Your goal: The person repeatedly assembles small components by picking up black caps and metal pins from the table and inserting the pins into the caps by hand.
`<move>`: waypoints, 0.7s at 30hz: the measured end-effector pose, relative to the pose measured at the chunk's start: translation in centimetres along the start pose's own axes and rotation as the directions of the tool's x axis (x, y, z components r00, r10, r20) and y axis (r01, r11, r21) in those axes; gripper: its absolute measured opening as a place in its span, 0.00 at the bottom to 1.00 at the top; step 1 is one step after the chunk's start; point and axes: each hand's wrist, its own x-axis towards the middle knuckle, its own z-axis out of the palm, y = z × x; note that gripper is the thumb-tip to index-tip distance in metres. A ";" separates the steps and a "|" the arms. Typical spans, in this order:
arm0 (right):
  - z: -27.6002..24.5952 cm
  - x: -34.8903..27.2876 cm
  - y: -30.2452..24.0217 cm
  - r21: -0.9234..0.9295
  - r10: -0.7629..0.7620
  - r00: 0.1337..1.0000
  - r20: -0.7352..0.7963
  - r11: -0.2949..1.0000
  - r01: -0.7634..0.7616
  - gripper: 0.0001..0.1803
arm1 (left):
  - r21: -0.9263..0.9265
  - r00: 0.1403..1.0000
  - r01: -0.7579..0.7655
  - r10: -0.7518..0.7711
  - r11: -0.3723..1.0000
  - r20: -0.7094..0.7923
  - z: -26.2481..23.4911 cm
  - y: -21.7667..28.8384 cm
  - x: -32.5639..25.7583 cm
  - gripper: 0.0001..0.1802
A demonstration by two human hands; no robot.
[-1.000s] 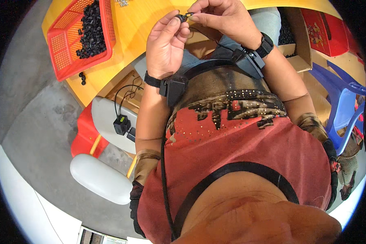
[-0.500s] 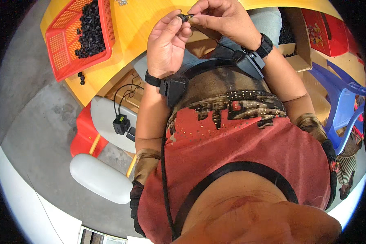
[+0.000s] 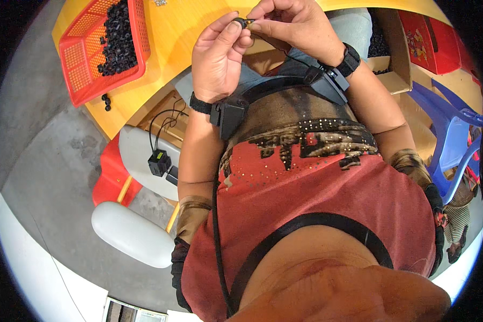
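Observation:
Near the top middle, my left hand [image 3: 218,63] pinches a small round black part [image 3: 240,22] between thumb and fingers. My right hand [image 3: 301,31] meets it from the right, thumb and forefinger closed at the part's end. A tiny yellowish bit [image 3: 249,22] shows between the right fingertips and the black part; its kind is too small to make out. Both hands are held up at the table's near edge, above my lap. To their left, a red plastic basket [image 3: 76,86] holds many small black parts [image 3: 118,45].
The yellow table [image 3: 172,37] carries a few loose black pieces [image 3: 107,102] beside the basket and small silvery bits [image 3: 160,2] at the far edge. A cardboard box [image 3: 400,80] with dark parts stands right. Nearby are a blue plastic stool [image 3: 445,134] and a grey-padded chair [image 3: 129,231].
Both hands stay nearly in place with the black part between them. The basket and table appear shifted very slightly left and up in the view.

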 end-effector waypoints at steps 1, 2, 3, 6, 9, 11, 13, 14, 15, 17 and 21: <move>0.0 0.1 0.1 0.014 -0.019 1.000 0.009 1.000 0.019 0.05 | 0.008 1.000 -0.010 0.010 1.000 0.003 0.0 0.0 0.0 0.13; 0.0 0.1 0.0 0.014 -0.020 1.000 0.008 1.000 0.020 0.05 | 0.008 1.000 -0.010 0.010 1.000 0.004 0.0 0.1 0.1 0.13; 0.1 0.1 -0.2 0.004 -0.009 1.000 0.003 1.000 0.009 0.04 | 0.031 1.000 -0.022 0.022 0.999 0.006 0.0 0.1 0.1 0.13; 0.3 -0.1 -0.5 -0.019 0.009 1.000 0.001 1.000 -0.009 0.04 | 0.072 0.999 -0.051 0.051 0.996 0.005 0.0 0.0 -0.2 0.13; 0.3 -0.1 -0.8 -0.023 0.023 1.000 -0.002 0.999 -0.023 0.04 | 0.090 0.997 -0.081 0.080 0.993 0.019 0.1 0.0 -0.1 0.13; 0.2 -0.3 -0.8 -0.011 0.032 0.999 -0.004 0.999 -0.032 0.04 | 0.091 0.995 -0.096 0.094 0.991 0.029 0.0 0.0 -0.1 0.13; 0.2 -0.3 -0.8 -0.075 -0.036 0.999 0.023 0.996 0.038 0.04 | 0.134 0.997 -0.075 0.077 0.988 -0.006 -0.1 0.1 -0.2 0.13; 0.2 -0.3 -0.7 -0.075 -0.036 0.999 0.022 0.996 0.038 0.04 | 0.135 0.997 -0.075 0.076 0.988 -0.006 -0.1 0.1 -0.2 0.13; 0.4 -0.3 -0.7 -0.072 -0.040 0.999 0.011 0.997 0.041 0.04 | 0.134 0.996 -0.084 0.085 0.987 0.000 -0.1 0.1 -0.2 0.13; 0.5 -0.4 -0.8 -0.071 -0.043 0.999 0.002 0.997 0.043 0.04 | 0.132 0.995 -0.095 0.095 0.987 0.006 -0.1 0.1 -0.3 0.13; 0.2 -0.6 0.3 -0.257 -0.158 0.987 -0.019 0.955 0.148 0.05 | 0.156 0.990 -0.137 0.138 0.978 0.005 0.2 -0.1 -0.5 0.12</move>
